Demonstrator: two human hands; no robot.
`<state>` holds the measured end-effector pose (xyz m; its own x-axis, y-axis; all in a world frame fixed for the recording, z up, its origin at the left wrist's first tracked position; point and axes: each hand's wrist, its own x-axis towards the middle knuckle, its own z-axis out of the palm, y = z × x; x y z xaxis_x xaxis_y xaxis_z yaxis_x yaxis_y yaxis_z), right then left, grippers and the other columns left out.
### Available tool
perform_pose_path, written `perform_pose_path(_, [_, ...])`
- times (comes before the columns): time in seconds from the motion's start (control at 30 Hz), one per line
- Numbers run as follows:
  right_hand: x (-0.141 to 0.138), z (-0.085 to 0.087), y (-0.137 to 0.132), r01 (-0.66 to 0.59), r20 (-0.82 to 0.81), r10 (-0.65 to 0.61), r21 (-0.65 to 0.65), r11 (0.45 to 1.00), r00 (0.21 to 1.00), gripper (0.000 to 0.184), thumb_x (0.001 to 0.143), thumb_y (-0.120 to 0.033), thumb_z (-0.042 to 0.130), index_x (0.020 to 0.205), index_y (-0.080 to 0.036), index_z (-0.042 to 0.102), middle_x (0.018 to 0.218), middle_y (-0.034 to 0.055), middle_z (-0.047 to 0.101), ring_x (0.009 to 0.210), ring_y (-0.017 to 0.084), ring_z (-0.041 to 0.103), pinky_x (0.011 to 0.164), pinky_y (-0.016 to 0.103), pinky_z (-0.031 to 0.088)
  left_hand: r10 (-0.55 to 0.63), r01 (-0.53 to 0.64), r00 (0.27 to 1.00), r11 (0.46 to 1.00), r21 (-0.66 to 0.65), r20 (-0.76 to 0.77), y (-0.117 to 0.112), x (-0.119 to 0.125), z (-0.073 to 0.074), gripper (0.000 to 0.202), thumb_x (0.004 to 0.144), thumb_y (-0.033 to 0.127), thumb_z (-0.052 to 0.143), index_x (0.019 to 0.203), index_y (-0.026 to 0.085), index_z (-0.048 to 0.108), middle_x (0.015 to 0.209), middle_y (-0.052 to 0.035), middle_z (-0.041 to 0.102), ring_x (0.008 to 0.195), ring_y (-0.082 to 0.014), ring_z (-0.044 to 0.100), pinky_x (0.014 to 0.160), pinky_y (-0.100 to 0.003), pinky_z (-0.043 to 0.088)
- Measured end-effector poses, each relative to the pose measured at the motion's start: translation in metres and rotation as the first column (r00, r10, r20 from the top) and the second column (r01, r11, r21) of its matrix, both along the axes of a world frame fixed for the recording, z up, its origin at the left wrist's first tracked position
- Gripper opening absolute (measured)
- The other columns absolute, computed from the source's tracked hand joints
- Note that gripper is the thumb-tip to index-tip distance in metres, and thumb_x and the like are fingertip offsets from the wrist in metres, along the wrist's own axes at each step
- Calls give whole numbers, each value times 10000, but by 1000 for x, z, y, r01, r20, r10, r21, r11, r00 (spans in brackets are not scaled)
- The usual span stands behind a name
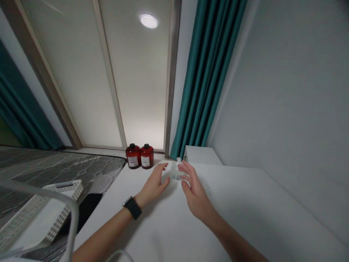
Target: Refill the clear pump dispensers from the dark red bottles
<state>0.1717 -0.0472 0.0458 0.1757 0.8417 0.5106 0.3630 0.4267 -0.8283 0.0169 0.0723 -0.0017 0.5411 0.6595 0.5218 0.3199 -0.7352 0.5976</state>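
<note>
Near the far edge of the white table [163,225], a small clear bottle [174,174] with a pale top stands between my two hands. My left hand [153,185], with a dark watch on its wrist, is to the left of it, thumb and fingers apart and nothing in them. On the other side, my right hand [195,194] is open too, its fingers spread and overlapping the bottle's right edge in view. Whether those fingertips touch the bottle I cannot tell. Two red bottles [133,157] with black caps and white labels stand close together at the table's far left corner.
A white perforated basket [51,214] sits at the lower left, with a grey curved bar [49,194] in front of it. Behind the table are a white box-like cabinet [203,154], a green curtain [204,80] and frosted sliding doors [139,91]. A wall is at right.
</note>
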Motion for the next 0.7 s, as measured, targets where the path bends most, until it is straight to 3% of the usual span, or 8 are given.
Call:
perform_pose_path(0.13, [50,-6,-25,299,66,-302,47,953,951,467,935,-238,460,1400,-240,419,1032,59,647,940,212,615,861,410,480,32,-43,989,997,-71,-147,16,12,-12,648,900,382,587,1463,201,322,1372,-157,493,930,-251,634,903,-473,539])
perform_pose_path(0.27, [94,-39,-38,439,37,-440,25,898,897,391,944,-284,448,1330,-219,452,968,52,616,882,212,584,796,381,468,-42,13,984,987,-162,-175,38,22,-15,761,846,405,646,1486,169,309,1400,-177,486,967,-257,636,966,-478,512])
perform_pose_path(0.33, [107,-59,-42,423,95,-418,-37,905,903,420,917,-319,485,1324,-221,452,969,50,614,815,208,568,780,389,474,-105,66,977,976,-206,-186,47,27,-13,782,822,388,664,1489,176,316,1407,-171,506,1017,-266,635,982,-458,510])
perform_pose_path(0.47, [117,-82,-45,344,269,-280,-231,910,922,842,744,-290,700,1486,-254,303,1256,87,570,1014,249,557,980,459,433,-189,138,965,957,-256,-184,56,38,-5,828,774,344,697,1493,193,315,1394,-150,566,1123,-283,635,1019,-420,500])
perform_pose_path(0.6, [116,-78,-39,256,378,-93,-407,877,921,1133,654,-248,807,1570,-237,140,1390,117,511,1205,298,503,1079,481,353,-249,173,952,918,-357,-180,61,45,-1,849,747,335,718,1476,186,309,1306,-137,641,1116,-292,659,1003,-416,510])
perform_pose_path(0.7, [113,-71,-31,227,400,-22,-472,852,916,1092,662,-237,825,1561,-200,207,1349,137,553,1239,311,503,1102,473,326,-255,145,940,901,-409,-226,60,47,2,761,752,345,707,1409,172,364,1211,-127,687,1032,-289,691,927,-408,541])
